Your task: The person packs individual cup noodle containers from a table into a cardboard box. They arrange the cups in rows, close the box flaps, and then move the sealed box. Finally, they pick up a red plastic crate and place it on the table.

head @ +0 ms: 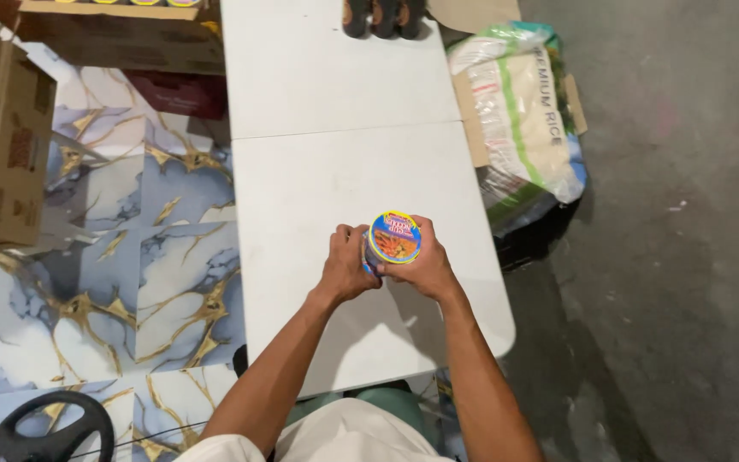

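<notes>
cup [393, 239] above table [301, 197], sack [523, 111] perhaps right

The white desk [335, 103] lay bare between the hands and its far end, leaving open room to reach forward. Dark bottles [384, 17] stood at the far edge, the only things in that path. A sack of rice [523, 111] crowded the desk's right side, and cardboard boxes [2, 128] stood well off to the left.
</notes>
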